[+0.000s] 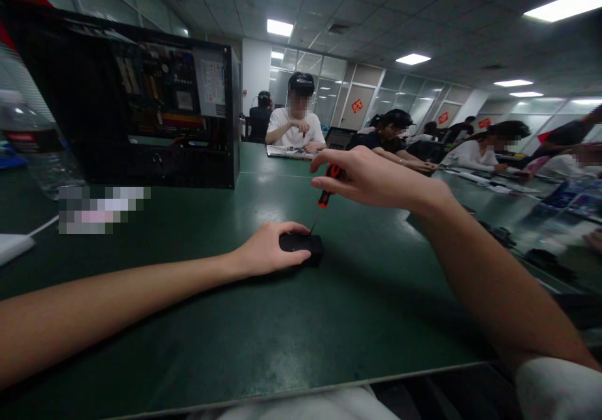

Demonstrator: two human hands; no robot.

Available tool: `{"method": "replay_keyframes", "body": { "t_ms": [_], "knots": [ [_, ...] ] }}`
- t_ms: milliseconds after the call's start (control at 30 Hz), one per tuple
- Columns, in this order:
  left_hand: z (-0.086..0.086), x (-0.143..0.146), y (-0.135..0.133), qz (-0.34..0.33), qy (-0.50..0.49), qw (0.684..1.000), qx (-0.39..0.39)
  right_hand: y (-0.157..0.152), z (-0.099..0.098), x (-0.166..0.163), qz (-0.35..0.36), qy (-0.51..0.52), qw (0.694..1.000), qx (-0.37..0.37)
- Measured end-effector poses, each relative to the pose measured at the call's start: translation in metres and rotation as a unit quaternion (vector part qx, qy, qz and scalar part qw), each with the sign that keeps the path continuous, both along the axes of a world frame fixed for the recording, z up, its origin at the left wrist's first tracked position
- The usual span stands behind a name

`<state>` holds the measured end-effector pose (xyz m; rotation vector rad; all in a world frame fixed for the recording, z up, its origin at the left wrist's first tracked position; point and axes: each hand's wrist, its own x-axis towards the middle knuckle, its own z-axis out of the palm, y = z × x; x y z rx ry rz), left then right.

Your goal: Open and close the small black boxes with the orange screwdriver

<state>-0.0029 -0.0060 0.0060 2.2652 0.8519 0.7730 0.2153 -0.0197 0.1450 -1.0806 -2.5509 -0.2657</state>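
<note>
On the green tabletop lies a small black box-shaped device [316,249], its exact kind not clear to me. My left hand [266,249] grips it from the left, thumb on the near side and fingers on the far side. Above it, my right hand [364,175] holds a screwdriver [323,199] with a red and black handle. The screwdriver stands slightly tilted, its thin metal shaft pointing down at the top of the device near its right end. Whether the tip sits in a screw is too small to make out.
An open black computer case [188,163] stands at the left back of the green table [263,345]. Left of it are a clear plastic bottle [42,150] and a white object [14,247] with a cable. Across the table a person [295,122] works over a board; several others sit to the right.
</note>
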Motion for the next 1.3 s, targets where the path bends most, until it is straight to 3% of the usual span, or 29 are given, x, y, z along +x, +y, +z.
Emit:
{"method": "replay_keyframes", "body": {
  "t_ms": [133,267,567,1067,1300],
  "knots": [
    [0.002,-0.005,0.003,-0.016,0.013,1.000,0.016,-0.003,-0.001,-0.001,0.019,-0.023,0.999,0.014],
    [0.001,-0.008,0.007,-0.021,0.021,1.000,0.002,-0.008,0.000,-0.002,0.052,0.028,0.998,0.023],
    [0.001,-0.008,0.006,-0.021,0.014,1.000,-0.012,-0.009,-0.005,-0.011,0.111,0.029,0.993,-0.011],
    [0.000,-0.007,0.006,-0.017,0.012,1.000,-0.007,-0.011,-0.006,-0.015,0.092,0.016,0.996,-0.007],
    [0.002,-0.009,0.006,-0.028,0.016,0.999,-0.005,-0.023,0.001,-0.010,0.138,0.012,0.988,-0.064]
  ]
}}
